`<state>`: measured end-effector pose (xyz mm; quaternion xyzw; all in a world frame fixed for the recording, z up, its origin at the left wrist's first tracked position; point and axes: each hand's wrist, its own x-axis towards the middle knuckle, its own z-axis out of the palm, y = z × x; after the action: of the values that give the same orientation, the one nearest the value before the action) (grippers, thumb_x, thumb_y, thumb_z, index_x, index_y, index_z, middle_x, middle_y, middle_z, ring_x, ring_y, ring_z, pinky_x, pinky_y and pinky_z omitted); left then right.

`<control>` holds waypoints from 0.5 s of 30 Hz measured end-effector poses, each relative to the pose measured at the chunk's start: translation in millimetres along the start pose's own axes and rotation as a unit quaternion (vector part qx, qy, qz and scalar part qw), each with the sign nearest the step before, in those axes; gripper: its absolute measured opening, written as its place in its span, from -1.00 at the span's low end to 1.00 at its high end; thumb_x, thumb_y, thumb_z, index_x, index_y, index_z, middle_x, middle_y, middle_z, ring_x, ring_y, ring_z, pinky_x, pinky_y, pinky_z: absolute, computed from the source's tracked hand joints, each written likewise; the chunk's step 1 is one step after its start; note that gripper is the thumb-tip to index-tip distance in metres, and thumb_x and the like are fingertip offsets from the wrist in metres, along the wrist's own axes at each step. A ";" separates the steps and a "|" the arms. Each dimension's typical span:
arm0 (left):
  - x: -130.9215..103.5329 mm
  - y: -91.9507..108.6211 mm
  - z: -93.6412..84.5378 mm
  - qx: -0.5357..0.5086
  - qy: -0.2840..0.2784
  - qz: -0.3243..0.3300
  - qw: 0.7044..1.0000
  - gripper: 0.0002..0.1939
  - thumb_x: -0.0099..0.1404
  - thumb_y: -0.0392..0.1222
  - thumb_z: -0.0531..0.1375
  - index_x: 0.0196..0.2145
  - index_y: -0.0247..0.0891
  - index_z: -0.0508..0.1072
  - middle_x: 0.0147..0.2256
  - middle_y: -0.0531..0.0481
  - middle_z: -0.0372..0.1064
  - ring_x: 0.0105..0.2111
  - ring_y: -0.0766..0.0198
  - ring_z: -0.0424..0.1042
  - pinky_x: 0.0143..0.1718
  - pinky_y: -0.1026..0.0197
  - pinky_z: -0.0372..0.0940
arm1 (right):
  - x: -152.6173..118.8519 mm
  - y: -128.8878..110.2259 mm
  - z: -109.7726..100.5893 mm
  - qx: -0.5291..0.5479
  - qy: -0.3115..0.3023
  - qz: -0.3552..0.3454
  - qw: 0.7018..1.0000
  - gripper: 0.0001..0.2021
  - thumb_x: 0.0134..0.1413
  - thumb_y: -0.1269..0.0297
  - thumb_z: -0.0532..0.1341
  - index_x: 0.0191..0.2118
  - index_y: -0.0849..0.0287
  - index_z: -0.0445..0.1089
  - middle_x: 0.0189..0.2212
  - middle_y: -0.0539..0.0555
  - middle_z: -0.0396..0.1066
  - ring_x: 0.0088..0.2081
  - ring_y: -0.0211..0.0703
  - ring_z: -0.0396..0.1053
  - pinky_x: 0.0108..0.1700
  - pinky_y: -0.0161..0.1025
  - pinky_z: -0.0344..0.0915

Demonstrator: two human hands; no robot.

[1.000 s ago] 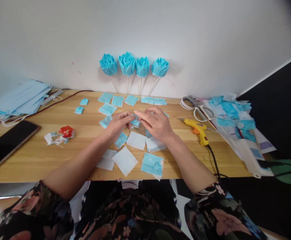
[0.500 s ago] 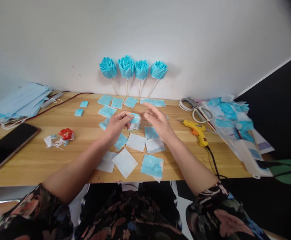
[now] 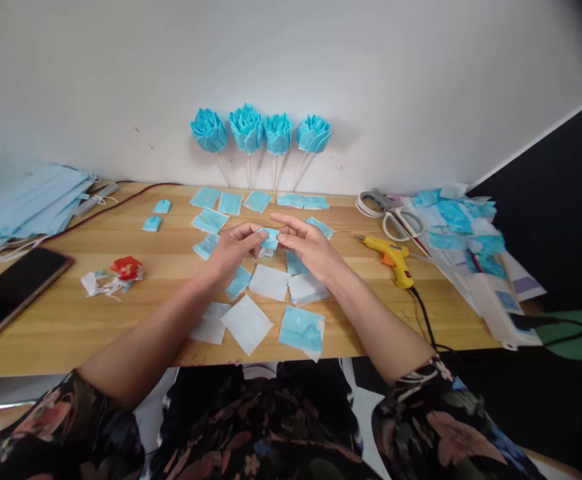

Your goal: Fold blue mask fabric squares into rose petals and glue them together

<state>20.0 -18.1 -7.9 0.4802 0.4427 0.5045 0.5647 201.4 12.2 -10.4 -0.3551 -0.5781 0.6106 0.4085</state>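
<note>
Between my two hands is a small folded piece of blue and white fabric [image 3: 269,238]. My left hand [image 3: 234,249] pinches its left side between thumb and fingers. At its right side, the thumb and fingers of my right hand [image 3: 307,244] close on it, with one finger stretched out above. Below and around the hands, several cut squares lie on the wooden table [image 3: 371,307], among them a white square [image 3: 247,325] and a blue square [image 3: 301,329]. Two small folded blue pieces [image 3: 151,223] lie to the left.
Several blue fabric flowers [image 3: 247,128] on sticks lean on the wall. Right: yellow glue gun [image 3: 391,257] with black cord, scissors [image 3: 401,221], tape roll [image 3: 369,203], pile of blue scraps [image 3: 463,223]. Left: stacked masks [image 3: 35,200], phone [image 3: 13,290], red crumpled piece [image 3: 127,268].
My right hand has moved slightly left and now grips the right side of the folded piece, where before it was apart from it. The view has shifted a little.
</note>
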 end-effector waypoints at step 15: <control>0.0 5.2 3.0 -0.029 -0.053 -0.024 0.998 -0.67 0.03 -0.08 0.40 -0.28 -0.26 0.46 -0.53 0.12 0.33 -0.54 0.37 0.27 -0.45 0.26 0.15 | 1.2 -1.0 -2.0 -0.021 0.049 -0.039 0.998 -0.56 0.01 0.22 0.31 0.07 0.07 0.48 -0.38 -0.05 0.42 -0.31 -0.25 0.37 -0.12 -0.21 0.37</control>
<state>22.1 -18.2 -2.3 0.4791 0.4086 0.4769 0.6133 202.8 14.1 -9.5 -0.3706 -0.5831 0.5640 0.4523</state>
